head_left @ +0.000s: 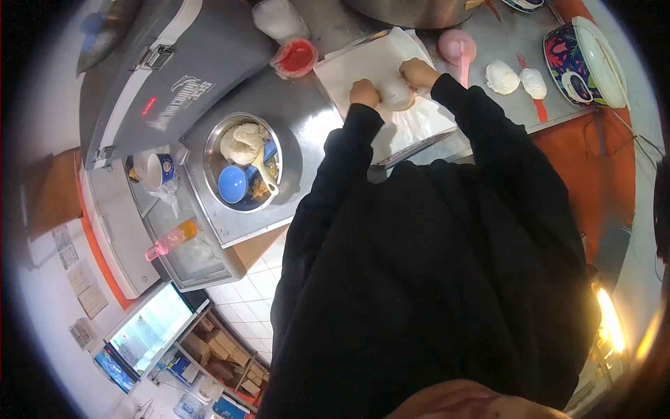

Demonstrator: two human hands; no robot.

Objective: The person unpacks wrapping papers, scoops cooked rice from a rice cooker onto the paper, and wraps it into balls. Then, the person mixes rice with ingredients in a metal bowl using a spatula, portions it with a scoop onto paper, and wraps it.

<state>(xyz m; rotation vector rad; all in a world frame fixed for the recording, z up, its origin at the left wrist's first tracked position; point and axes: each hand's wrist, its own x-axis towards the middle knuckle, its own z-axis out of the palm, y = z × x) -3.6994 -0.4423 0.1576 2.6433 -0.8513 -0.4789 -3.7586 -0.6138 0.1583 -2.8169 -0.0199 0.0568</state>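
My left hand is closed at the left side of a clear plastic bag with a whitish lump in it. My right hand is closed at the bag's upper right side. Both hands seem to grip the thin plastic, though the fingertips are hidden. Beneath the bag lie white paper sheets, stacked on a metal tray. Just right of the tray is a pink scoop. Two white wrapped bundles rest further right on the counter.
A steel bowl left of me holds rice, a rice paddle and a blue bowl. Behind it stands a big grey insulated box. A red-topped container sits beyond the tray's left corner. At far right is a floral pot.
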